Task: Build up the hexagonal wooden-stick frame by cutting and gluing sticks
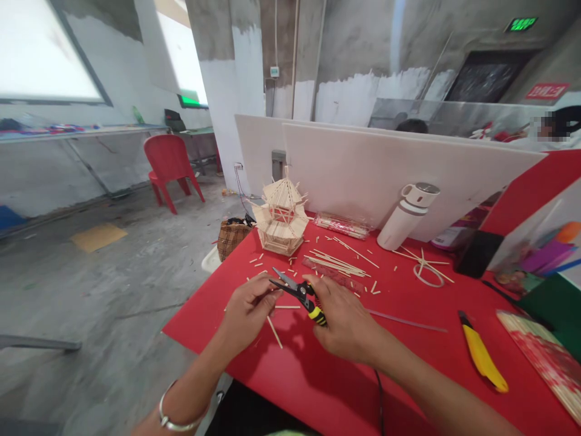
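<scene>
My right hand (pixel 342 315) is wrapped round the yellow-and-black handles of a pair of scissors (pixel 303 292). The blades are spread apart and point left. Close by the blade tips, my left hand (pixel 249 309) is closed in a pinch; what its fingers hold, if anything, is too small to make out. Below the hands, a thin wooden stick (pixel 275 333) lies on the red table (pixel 290 387). Behind them stands a small pagoda-like model (pixel 281 218) built of sticks, with two tiers of roof. Short cut pieces are scattered around its base.
A bundle of loose sticks (pixel 338 263) lies past my right hand. Further back are a packet of sticks (pixel 342 225) and a white bottle (pixel 406 218). On the right lie a yellow-handled tool (pixel 483 354) and another stick pack (pixel 544 357). A white board (pixel 363 163) borders the table's back.
</scene>
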Tool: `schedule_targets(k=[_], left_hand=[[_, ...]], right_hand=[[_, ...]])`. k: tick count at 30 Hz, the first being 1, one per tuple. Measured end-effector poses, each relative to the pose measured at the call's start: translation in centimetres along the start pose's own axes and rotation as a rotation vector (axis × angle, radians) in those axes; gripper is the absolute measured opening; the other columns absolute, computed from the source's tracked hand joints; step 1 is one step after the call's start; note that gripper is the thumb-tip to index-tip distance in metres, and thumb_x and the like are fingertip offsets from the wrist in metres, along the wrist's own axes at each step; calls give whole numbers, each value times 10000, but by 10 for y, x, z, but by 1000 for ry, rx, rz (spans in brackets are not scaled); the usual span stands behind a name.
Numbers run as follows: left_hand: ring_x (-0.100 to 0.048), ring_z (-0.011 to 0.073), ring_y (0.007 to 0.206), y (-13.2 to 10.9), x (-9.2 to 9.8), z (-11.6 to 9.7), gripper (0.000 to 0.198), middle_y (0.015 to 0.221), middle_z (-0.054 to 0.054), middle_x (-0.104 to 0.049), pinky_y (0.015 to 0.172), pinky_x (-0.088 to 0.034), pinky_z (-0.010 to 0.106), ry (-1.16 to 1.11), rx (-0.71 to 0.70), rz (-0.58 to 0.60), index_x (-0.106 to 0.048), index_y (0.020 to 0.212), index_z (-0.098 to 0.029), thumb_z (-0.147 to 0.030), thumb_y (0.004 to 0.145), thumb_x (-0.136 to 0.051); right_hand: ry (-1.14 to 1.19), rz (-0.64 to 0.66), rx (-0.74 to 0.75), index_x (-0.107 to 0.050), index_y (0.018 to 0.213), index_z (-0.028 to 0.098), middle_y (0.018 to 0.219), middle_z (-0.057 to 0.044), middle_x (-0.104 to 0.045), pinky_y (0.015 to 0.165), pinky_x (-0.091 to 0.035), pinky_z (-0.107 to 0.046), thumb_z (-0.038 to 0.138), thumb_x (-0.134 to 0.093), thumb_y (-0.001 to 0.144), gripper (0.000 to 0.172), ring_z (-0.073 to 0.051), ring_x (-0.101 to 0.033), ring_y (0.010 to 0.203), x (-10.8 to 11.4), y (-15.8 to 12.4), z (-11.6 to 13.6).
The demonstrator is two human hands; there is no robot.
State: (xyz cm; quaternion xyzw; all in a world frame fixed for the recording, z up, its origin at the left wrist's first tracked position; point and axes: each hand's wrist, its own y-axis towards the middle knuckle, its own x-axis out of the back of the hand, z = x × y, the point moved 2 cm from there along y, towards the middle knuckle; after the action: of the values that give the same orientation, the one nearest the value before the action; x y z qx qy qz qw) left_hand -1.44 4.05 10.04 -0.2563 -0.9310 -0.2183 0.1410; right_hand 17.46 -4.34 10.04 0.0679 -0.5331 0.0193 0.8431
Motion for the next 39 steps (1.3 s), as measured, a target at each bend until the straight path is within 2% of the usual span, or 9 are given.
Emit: schedule_targets(k=[7, 11, 15, 19, 23, 28, 34, 39], left_hand=[[-517, 121, 587, 0, 1, -1, 198, 689, 13, -584, 566, -402, 226, 36, -22, 0, -711, 813, -181, -267, 899, -554], [-528, 126, 611, -2, 0, 0, 194, 739, 27, -600, 577, -411, 229, 27, -12, 16, -712, 824, -178, -274, 901, -563], [-517, 119, 600, -4, -2, 2, 204, 720, 26, -584, 564, -405, 221, 16, -11, 21, -709, 818, -170, -280, 909, -564], [-546, 122, 645, -6, -3, 2, 134, 753, 29, -616, 580, -418, 212, 21, -43, 3, -727, 864, -170, -268, 874, -638], [-570, 107, 641, -5, -4, 1, 132, 774, 24, -648, 596, -442, 202, -11, -100, -27, -751, 879, -182, -197, 885, -620], [-529, 91, 564, -6, -6, -1, 148, 678, 1, -591, 529, -413, 191, -25, -103, -42, -758, 850, -178, -176, 883, -614], [-563, 96, 608, -9, -8, -3, 160, 716, 10, -619, 559, -433, 183, -40, -110, -36, -754, 839, -185, -158, 888, -604], [-569, 103, 623, -10, -9, -3, 181, 711, 16, -615, 566, -435, 185, -32, -104, -48, -725, 753, -174, -173, 889, -606]], right_hand=[[34, 13, -11, -399, 1336, 184, 1142, -122, -580, 900, -427, -403, 127, -521, 671, 678, -264, -551, 1040, 0, 0, 4], [57, 37, -26, -465, 1188, 206, 1043, -81, -594, 819, -425, -354, 121, -520, 652, 546, -239, -559, 944, -1, -2, 4], [71, 3, -17, -455, 1176, 195, 1036, -83, -595, 795, -418, -352, 129, -517, 653, 530, -243, -561, 929, -5, -4, 1], [80, -36, -3, -447, 1171, 203, 1053, -80, -595, 783, -405, -347, 131, -521, 651, 530, -242, -554, 924, -11, -5, -2], [89, -35, 18, -441, 1140, 205, 1016, -69, -590, 754, -379, -332, 139, -531, 643, 509, -237, -539, 896, -13, -5, -3], [80, 2, -18, -447, 1014, 216, 946, -50, -573, 667, -311, -296, 137, -534, 627, 404, -208, -507, 804, -9, -6, 0], [58, 15, -36, -426, 944, 230, 881, -24, -559, 622, -237, -282, 157, -538, 627, 344, -187, -474, 741, -8, -9, 1], [42, 16, -50, -414, 917, 231, 856, -17, -561, 610, -213, -281, 159, -539, 620, 330, -181, -466, 716, -7, -10, 3]])
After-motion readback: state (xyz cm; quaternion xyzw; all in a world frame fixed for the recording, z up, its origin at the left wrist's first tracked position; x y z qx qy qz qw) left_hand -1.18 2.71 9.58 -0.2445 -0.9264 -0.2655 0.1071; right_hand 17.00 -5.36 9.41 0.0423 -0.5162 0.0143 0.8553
